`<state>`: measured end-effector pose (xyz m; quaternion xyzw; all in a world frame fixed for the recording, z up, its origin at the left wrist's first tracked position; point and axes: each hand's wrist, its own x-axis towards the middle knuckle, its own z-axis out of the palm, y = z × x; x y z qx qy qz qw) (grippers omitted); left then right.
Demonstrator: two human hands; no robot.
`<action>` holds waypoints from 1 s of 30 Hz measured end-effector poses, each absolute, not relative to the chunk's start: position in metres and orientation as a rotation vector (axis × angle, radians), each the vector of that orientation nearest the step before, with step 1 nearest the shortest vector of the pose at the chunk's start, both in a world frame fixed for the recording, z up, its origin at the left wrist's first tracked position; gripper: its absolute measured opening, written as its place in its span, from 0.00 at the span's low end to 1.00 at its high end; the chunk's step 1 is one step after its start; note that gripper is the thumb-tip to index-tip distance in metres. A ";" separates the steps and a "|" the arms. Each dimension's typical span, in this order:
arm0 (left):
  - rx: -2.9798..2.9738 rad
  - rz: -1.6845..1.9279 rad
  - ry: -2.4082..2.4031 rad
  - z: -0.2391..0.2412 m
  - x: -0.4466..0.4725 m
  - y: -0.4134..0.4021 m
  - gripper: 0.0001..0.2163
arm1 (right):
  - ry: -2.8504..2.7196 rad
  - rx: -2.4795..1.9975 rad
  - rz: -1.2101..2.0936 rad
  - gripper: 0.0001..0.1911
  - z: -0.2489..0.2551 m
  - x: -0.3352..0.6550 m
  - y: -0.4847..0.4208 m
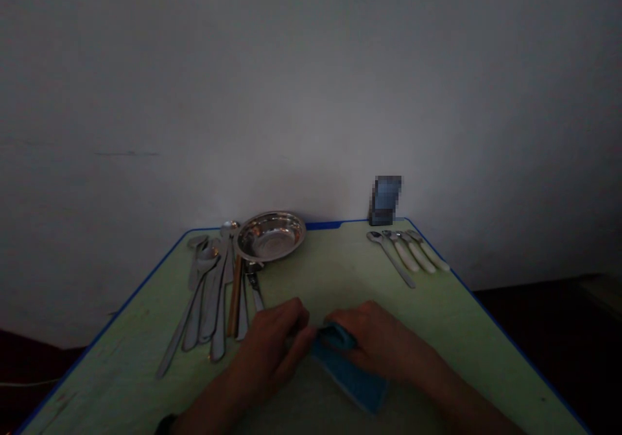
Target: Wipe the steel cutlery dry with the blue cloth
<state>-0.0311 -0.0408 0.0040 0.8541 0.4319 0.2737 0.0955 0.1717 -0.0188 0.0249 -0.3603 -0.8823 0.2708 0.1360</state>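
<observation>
My right hand (374, 334) is closed round a folded blue cloth (357, 376), whose loose end hangs down towards the table's front. Close beside it, my left hand (279, 338) is closed, thumb and fingers together near the cloth's edge. What lies in its fingers, if anything, is hidden. Just beyond my left hand is a fork (253, 279), its handle running down behind the knuckles. To the left lies a loose pile of metal spoons (208, 263) and other cutlery, along with brown wooden chopsticks (235, 299).
A shiny steel bowl (272, 237) stands at the back, against the pile. At the back right, several spoons (403, 253), most with pale handles, lie side by side. A pixelated upright device (386, 200) leans near the wall. The pale green table (321, 273) has a blue edge.
</observation>
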 end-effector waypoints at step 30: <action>2.929 0.881 1.593 0.008 -0.049 -0.021 0.19 | -2.497 -1.127 0.620 0.16 0.023 0.187 -0.002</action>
